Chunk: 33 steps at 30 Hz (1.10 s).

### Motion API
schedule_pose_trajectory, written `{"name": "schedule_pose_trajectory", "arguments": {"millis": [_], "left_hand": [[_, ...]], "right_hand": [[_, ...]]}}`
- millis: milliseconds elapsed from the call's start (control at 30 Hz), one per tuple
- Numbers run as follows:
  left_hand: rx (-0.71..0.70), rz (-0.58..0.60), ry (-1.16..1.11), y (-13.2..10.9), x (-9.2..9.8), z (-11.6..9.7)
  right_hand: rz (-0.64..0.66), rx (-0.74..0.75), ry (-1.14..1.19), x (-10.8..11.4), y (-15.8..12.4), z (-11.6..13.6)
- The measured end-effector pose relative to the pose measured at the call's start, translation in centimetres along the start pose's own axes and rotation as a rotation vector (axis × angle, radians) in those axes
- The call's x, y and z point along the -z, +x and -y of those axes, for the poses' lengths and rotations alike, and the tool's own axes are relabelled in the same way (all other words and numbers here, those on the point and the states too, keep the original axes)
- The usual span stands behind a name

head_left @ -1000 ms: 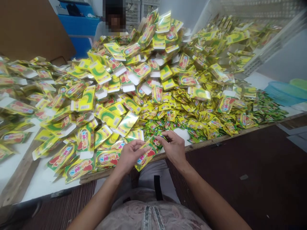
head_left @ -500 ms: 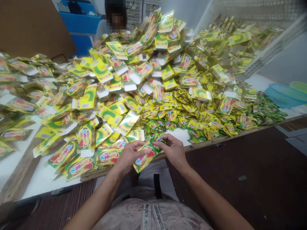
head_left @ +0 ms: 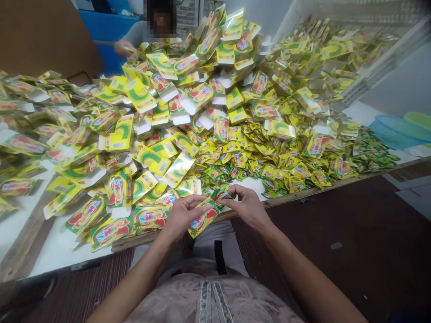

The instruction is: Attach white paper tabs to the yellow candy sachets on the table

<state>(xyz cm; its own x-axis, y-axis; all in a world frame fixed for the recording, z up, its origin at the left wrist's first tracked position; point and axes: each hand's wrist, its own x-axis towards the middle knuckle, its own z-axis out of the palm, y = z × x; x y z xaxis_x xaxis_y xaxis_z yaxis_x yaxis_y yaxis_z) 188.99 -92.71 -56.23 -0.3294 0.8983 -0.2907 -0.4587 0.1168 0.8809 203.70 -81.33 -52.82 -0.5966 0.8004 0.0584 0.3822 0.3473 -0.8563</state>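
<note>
My left hand (head_left: 184, 216) is closed round a small yellow-and-green carton (head_left: 204, 220) with a watermelon picture, held tilted over the table's front edge. At the carton's upper right end, my right hand (head_left: 247, 204) pinches a small green sachet (head_left: 220, 195). The sachet is partly hidden by fingers, and I cannot tell how far it is inside the carton. Just beyond my hands lie loose green sachets (head_left: 215, 176) and yellow sachets (head_left: 286, 157). A printed carton (head_left: 151, 217) rests on the table left of my left hand.
A tall heap of cartons (head_left: 198, 96) covers the middle and left. A white crate (head_left: 380, 67) tilts over the heap at right, near a blue mesh basket (head_left: 392, 131). Across the heap is a person with a hand (head_left: 124, 47) at the cartons. A wooden edge (head_left: 296, 195) borders the table.
My right hand has shifted slightly right and its fingers have curled more at the sachet. The carton stays in my left hand. Across the heap, the other person's hand has come into view.
</note>
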Motion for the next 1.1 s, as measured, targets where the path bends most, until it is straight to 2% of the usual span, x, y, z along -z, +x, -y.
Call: {"name": "schedule_pose_trajectory", "arguments": {"millis": [267,567,633,733,800,933,1033,1100], "left_hand": [[0.042,0.001,-0.038,-0.2,0.3,-0.3],[0.010,0.052,0.072,-0.1,0.2,-0.6],[0.007,0.044,0.057,-0.2,0.1,-0.7],[-0.006,0.031,0.038,-0.2,0.0,-0.8],[-0.013,0.036,0.033,-0.2,-0.1,-0.7],[-0.001,0.059,0.040,-0.4,-0.2,-0.4],[0.004,0.062,0.038,-0.4,-0.2,-0.2],[0.023,0.047,0.033,-0.3,-0.4,-0.1]], "right_hand": [[0.212,-0.049,0.123,1.1,0.3,0.0],[0.279,-0.037,0.020,0.8,-0.2,0.1],[0.239,0.004,0.027,1.1,-0.2,0.2],[0.057,0.076,0.045,0.9,-0.1,-0.1],[0.028,0.115,0.053,0.4,0.0,-0.4],[0.178,0.144,0.078,-0.4,-0.3,-1.0],[0.362,0.121,0.162,-0.5,-0.7,-0.7],[0.418,0.087,0.208,-0.6,-0.9,-0.3]]}}
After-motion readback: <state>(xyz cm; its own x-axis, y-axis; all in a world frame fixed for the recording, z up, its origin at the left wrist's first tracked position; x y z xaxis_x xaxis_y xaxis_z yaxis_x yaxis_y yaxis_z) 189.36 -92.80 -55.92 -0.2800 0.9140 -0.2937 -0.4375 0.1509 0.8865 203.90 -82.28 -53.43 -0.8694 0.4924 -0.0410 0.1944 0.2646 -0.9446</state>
